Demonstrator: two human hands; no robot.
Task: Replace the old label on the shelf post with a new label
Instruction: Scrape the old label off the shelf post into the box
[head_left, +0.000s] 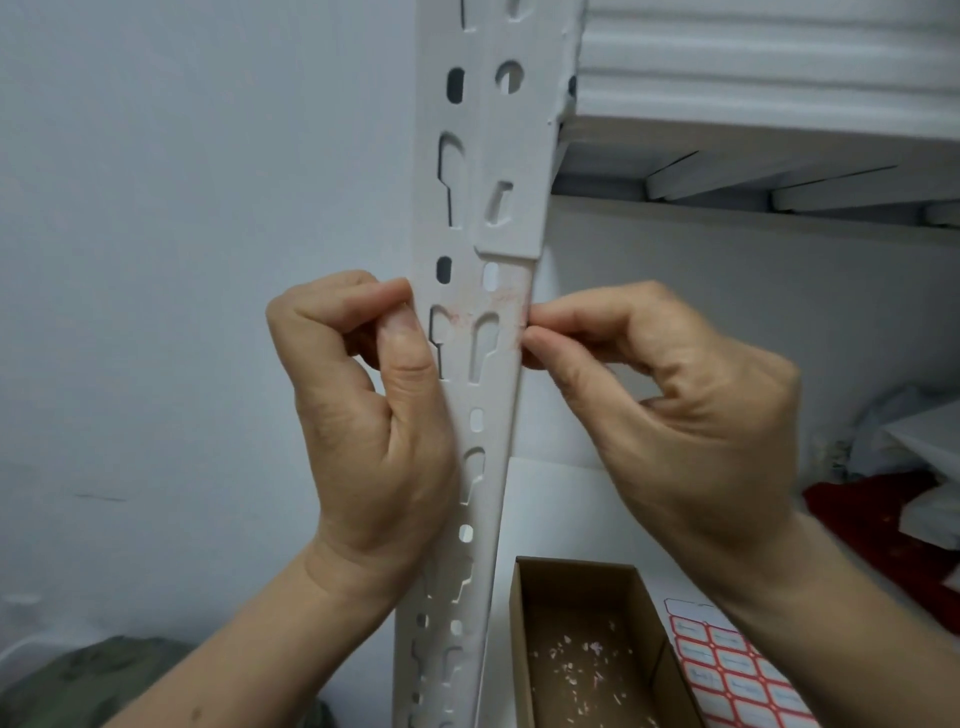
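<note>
Head view: the white slotted shelf post (511, 405) stands upright in the middle, with the wall (182, 208) behind it on the left. Of the old label (475, 317) only a faint reddish smear shows on the post's face, just below the bracket of the upper shelf (753, 130). It runs across two slots to the post's right edge.

The right hand (675, 415) meets that right edge, forefinger above and thumb below. Their tips are nipped together on what looks like a last pale sliver of the label, probably to peel it away from the corner. The left hand (363, 400) is clenched at the post's left edge, level with the smear, its thumb laid up against the forefinger. It may be bracing the post or scraping with a nail; I cannot tell whether it holds anything.

On the lower shelf board (561, 499), near its front left corner and just beside the post, sits an open cardboard box (524, 649). Small white and pink scraps (587, 660) litter its floor, so it seems placed there to catch peelings. Just beside its right wall lies a sheet of new labels (737, 675), red-bordered and partly hidden by the right forearm, within easy reach. No new label is on the post yet. A red cloth (872, 525) lies toward the board's right end.
</note>
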